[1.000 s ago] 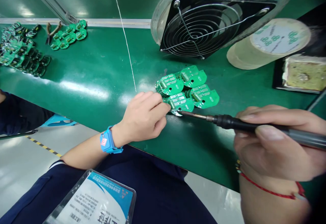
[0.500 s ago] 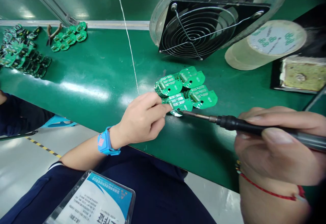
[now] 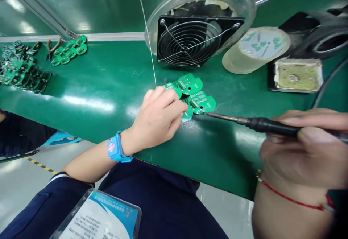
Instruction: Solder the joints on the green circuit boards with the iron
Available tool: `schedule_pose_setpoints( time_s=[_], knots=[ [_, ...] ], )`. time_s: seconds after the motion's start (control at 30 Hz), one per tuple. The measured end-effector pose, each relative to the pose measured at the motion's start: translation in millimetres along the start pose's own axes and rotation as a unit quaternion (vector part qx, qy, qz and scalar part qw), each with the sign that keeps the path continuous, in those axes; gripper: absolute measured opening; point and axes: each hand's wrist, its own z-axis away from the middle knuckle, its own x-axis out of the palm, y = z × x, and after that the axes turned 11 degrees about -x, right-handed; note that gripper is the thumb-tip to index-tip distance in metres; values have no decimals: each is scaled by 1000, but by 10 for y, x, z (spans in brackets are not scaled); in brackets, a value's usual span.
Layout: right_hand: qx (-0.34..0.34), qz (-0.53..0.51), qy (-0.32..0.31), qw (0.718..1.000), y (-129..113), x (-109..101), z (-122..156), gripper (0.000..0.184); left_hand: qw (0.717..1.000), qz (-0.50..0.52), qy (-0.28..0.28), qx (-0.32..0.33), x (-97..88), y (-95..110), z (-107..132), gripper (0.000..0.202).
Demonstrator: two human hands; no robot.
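My left hand (image 3: 159, 119) is closed in a pinch over the near-left part of a group of stacked green circuit boards (image 3: 202, 103). A thin silvery solder wire (image 3: 146, 28) runs down from above into its fingers; the wire's end is hidden. Around that wrist sits a blue strap. In my right hand (image 3: 301, 152) is a soldering iron (image 3: 261, 123), gripped like a pen by its black handle. Its tip points left and reaches the near edge of the right-hand board; whether it touches cannot be made out.
A fume fan (image 3: 187, 43) stands behind the boards, with a pale cylinder (image 3: 255, 50) and a yellow sponge tray (image 3: 297, 75) to its right. Piled boards (image 3: 24, 66), pliers (image 3: 51, 48) and another board group (image 3: 69, 51) lie far left. Someone's dark sleeve (image 3: 24, 132) shows at left.
The iron tip has left the near-left board for the edge of the right-hand one. My left hand has shifted over the left boards, covering more of them. The camera view has shifted.
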Motion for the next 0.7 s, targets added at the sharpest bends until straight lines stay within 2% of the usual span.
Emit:
schedule_pose_setpoints(
  time_s=[0.17,0.7],
  knots=[
    [12,-30,-11,999,-51,104,-3,9,1000,-18,-12,-13,57,7,-30,16],
    [25,-47,-25,998,-57,97,-18,9,999,-27,-23,-9,71,16,-59,16]
  ],
)
